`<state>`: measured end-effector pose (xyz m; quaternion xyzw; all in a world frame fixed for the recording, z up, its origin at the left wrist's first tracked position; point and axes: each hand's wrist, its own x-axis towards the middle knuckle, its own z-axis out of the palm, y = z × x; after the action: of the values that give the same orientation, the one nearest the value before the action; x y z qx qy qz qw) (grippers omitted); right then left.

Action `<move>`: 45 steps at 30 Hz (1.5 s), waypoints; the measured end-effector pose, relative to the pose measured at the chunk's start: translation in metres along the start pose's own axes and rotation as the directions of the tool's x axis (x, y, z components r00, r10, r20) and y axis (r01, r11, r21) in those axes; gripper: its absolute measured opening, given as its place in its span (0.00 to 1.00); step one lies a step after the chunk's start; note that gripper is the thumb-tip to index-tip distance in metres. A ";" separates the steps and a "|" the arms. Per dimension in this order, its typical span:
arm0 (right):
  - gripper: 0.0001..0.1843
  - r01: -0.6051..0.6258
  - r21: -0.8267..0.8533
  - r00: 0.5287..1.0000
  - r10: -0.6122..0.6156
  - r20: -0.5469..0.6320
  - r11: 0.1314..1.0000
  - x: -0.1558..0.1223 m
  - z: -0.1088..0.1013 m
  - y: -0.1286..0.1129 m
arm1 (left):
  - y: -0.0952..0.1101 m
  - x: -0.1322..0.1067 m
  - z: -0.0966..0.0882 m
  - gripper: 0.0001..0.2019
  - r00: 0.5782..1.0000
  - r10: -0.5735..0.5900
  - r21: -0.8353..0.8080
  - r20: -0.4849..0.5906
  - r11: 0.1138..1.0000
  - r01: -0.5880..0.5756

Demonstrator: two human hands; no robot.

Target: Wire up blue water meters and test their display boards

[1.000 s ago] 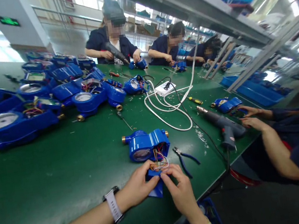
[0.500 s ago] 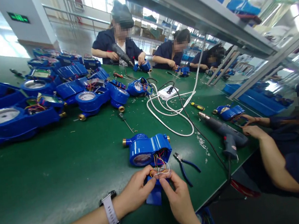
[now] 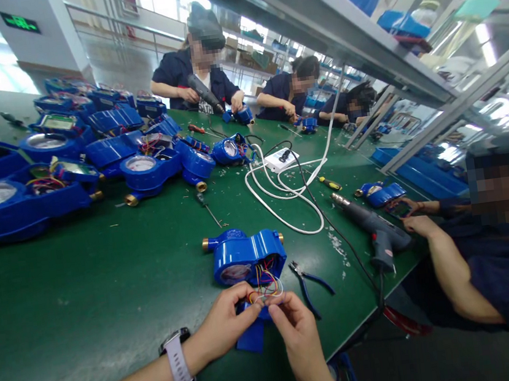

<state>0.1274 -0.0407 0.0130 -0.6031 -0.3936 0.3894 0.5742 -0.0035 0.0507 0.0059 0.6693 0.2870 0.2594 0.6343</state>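
Note:
A blue water meter point(image 3: 248, 254) with brass ends lies on the green table in front of me, its side open. Thin coloured wires point(image 3: 268, 278) run from it towards my fingers. My left hand point(image 3: 232, 313), with a watch on the wrist, pinches the wires from the left. From the right, the thumb and fingers of my right hand point(image 3: 297, 327) close on the same wires; the exact pinch points are partly hidden. Beneath my hands lies a flat blue piece point(image 3: 251, 336), half covered. Blue-handled cutting pliers point(image 3: 310, 285) rest just right of the meter.
Many blue meters point(image 3: 140, 167) crowd the left and back. A screwdriver point(image 3: 209, 210), a white power strip point(image 3: 281, 159) with looped cable, and a heat gun point(image 3: 373, 228) lie beyond. A co-worker's arm point(image 3: 450, 268) reaches in at right; other people sit across the table.
The whole view has shifted slightly, so things sit a little further left. Both hands stay at the wires, with their fingers in nearly the same pinch.

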 end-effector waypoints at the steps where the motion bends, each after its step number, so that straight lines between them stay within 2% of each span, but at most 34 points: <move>1: 0.12 0.008 -0.005 1.000 -0.008 0.008 1.000 -0.001 0.001 0.001 | 0.001 0.000 0.000 0.15 1.000 0.004 -0.001 -0.002 1.000 -0.004; 6: 0.07 0.031 -0.065 0.999 -0.030 0.022 0.997 -0.003 0.006 -0.003 | -0.002 -0.001 0.001 0.17 1.000 0.019 -0.003 -0.007 1.000 -0.019; 12: 0.04 0.130 -0.062 0.991 -0.132 -0.021 0.990 0.000 0.011 -0.007 | -0.022 0.001 0.001 0.19 0.999 0.029 0.052 -0.029 0.998 -0.028; 16: 0.05 0.210 -0.045 0.976 -0.212 -0.055 0.977 0.001 0.012 -0.003 | -0.025 0.003 0.000 0.21 0.997 0.042 0.073 -0.059 0.997 -0.037; 20: 0.07 0.232 -0.043 0.966 -0.235 -0.112 0.972 -0.001 0.013 -0.003 | -0.026 0.005 -0.002 0.20 0.999 0.048 0.075 -0.008 0.996 -0.047; 26: 0.11 0.287 -0.136 0.950 -0.300 -0.087 0.948 0.002 0.016 -0.009 | -0.038 0.008 -0.002 0.20 0.999 0.030 0.050 0.012 0.998 -0.031; 29: 0.12 0.289 -0.173 0.949 -0.306 -0.078 0.942 0.004 0.018 -0.010 | -0.044 0.009 -0.002 0.21 1.000 0.003 0.022 -0.008 1.000 -0.002; 33: 0.11 0.283 -0.210 0.947 -0.308 -0.097 0.936 0.005 0.019 -0.004 | -0.052 0.011 -0.002 0.22 0.999 -0.034 -0.004 0.023 0.999 0.034; 38: 0.09 0.211 -0.164 0.963 -0.234 -0.131 0.964 0.007 0.012 -0.001 | -0.051 0.012 0.000 0.22 0.996 -0.053 -0.033 0.076 0.998 0.056; 42: 0.13 0.071 -0.048 0.995 -0.074 -0.073 0.996 0.006 0.004 -0.006 | -0.029 0.006 0.002 0.20 0.996 -0.060 -0.061 0.067 0.996 0.064; 45: 0.12 0.018 -0.009 0.997 -0.019 -0.075 1.000 0.006 0.000 -0.007 | -0.012 0.004 0.002 0.17 0.996 -0.061 -0.079 0.069 0.995 0.067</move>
<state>0.1290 -0.0351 0.0200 -0.6161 -0.3791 0.3594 0.5896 0.0000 0.0522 -0.0065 0.6417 0.2762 0.2280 0.6782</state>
